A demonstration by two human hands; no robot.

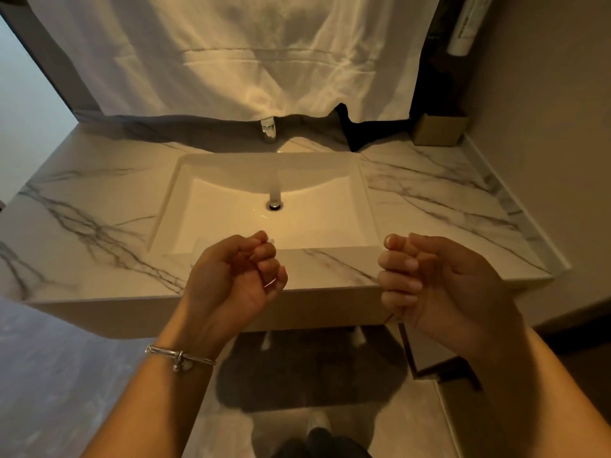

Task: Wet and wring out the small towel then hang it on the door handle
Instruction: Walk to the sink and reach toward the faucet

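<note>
Fingers (264,251) of my left hand (231,276) and right hand (439,282) curl loosely, gripping nothing, above the table's (99,226) near edge; a white cloth (231,54) hangs far beyond the sink (367,200).

Faucet (268,128) behind the sink (175,196) (box (439,128) far right) on the counter (82,209)

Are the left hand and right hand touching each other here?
Apart. The head view shows marble counter plainly visible between the left hand and right hand.
</note>
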